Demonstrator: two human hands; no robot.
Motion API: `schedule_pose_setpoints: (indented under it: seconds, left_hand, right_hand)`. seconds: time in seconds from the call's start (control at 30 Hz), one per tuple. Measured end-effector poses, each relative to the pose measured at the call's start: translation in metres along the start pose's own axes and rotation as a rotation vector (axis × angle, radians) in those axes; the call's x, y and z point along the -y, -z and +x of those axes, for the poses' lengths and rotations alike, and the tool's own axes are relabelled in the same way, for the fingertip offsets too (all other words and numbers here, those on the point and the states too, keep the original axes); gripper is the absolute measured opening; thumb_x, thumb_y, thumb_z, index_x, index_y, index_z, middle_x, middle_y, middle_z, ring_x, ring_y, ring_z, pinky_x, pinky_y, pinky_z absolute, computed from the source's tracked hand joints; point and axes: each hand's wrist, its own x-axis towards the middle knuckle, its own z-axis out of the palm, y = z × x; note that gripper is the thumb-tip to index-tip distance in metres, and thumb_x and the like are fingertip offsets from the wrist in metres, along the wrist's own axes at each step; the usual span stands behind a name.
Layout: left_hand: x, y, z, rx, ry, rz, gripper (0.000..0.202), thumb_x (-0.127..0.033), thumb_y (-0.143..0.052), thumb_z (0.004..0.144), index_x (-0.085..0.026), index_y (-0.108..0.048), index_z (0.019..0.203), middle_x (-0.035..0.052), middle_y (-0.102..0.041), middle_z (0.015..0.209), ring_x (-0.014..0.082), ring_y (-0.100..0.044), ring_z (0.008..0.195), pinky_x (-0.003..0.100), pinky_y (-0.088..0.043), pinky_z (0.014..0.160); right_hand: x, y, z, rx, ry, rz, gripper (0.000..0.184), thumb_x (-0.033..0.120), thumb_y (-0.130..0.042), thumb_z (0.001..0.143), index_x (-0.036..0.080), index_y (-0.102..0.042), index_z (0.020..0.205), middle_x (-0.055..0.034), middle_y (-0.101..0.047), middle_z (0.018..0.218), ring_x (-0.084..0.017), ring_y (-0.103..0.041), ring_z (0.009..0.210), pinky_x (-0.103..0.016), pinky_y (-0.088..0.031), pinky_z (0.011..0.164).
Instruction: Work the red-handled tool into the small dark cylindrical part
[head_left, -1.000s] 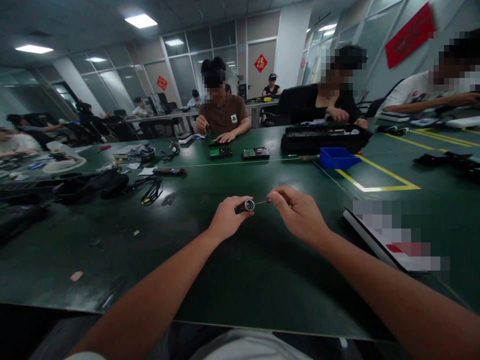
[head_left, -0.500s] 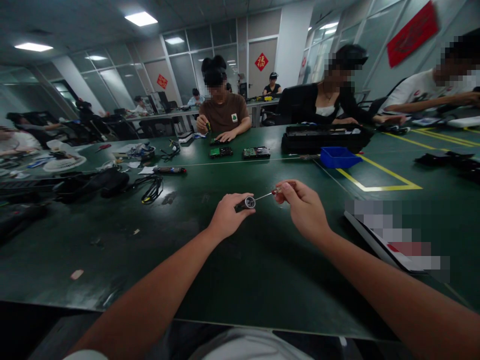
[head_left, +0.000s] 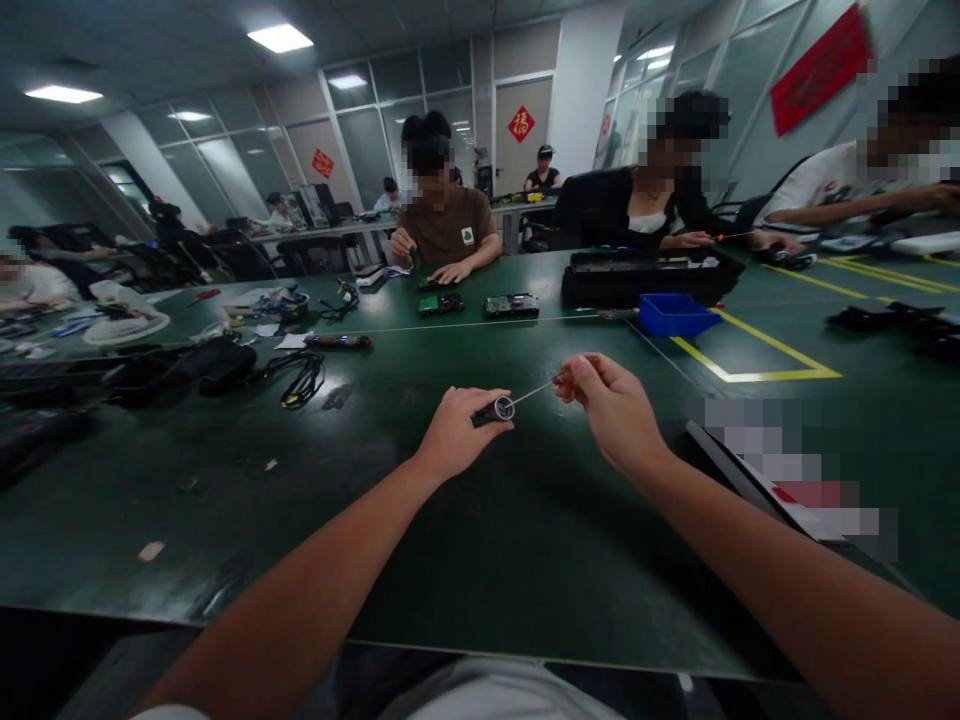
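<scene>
My left hand (head_left: 459,430) is closed round a short dark cylinder (head_left: 503,407), whose round end with a pale metal rim faces right and toward me. In my right hand (head_left: 604,400) a screwdriver (head_left: 534,390) is pinched between thumb and fingers, its handle mostly hidden by them. The thin shaft slants down to the left, and its tip meets the rimmed end of the cylinder; how deep it reaches inside I cannot tell. Both hands hover over the green tabletop (head_left: 465,560).
A blue bin (head_left: 676,315) stands by a long black tray (head_left: 652,278). Circuit boards (head_left: 511,305) lie before a co-worker (head_left: 448,225) across the table. Coiled black cable (head_left: 304,378) and a dark tool (head_left: 339,341) are at left; a white-edged flat object (head_left: 757,480) is at right.
My right hand has turned slightly on the screwdriver, covering more of its handle, and shifted a little up and right. The cylinder has moved slightly right in my left hand.
</scene>
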Motion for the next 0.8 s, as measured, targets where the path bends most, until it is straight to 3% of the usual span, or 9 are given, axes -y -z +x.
schedule_pose_setpoints:
  seconds: [0.4, 0.8]
  left_hand:
    - [0.001, -0.001, -0.001, 0.023, 0.006, 0.014, 0.041, -0.033, -0.076, 0.082, -0.028, -0.067, 0.122, 0.0031, -0.071, 0.116, 0.0245, -0.059, 0.104, 0.046, -0.04, 0.1]
    - [0.002, -0.002, 0.0, 0.025, -0.012, 0.017, 0.041, -0.034, -0.077, 0.081, -0.027, -0.067, 0.121, 0.0036, -0.072, 0.115, 0.0245, -0.061, 0.105, 0.045, -0.04, 0.098]
  right_hand:
    - [0.021, -0.004, -0.01, 0.05, 0.09, -0.301, 0.026, 0.042, -0.051, 0.096, 0.02, -0.063, 0.091, -0.0028, -0.066, 0.076, -0.018, -0.061, 0.071, -0.036, -0.047, 0.068]
    - [0.018, -0.003, -0.009, 0.05, 0.104, -0.304, 0.025, 0.043, -0.05, 0.095, 0.021, -0.061, 0.09, -0.0025, -0.065, 0.074, -0.019, -0.061, 0.07, -0.037, -0.046, 0.069]
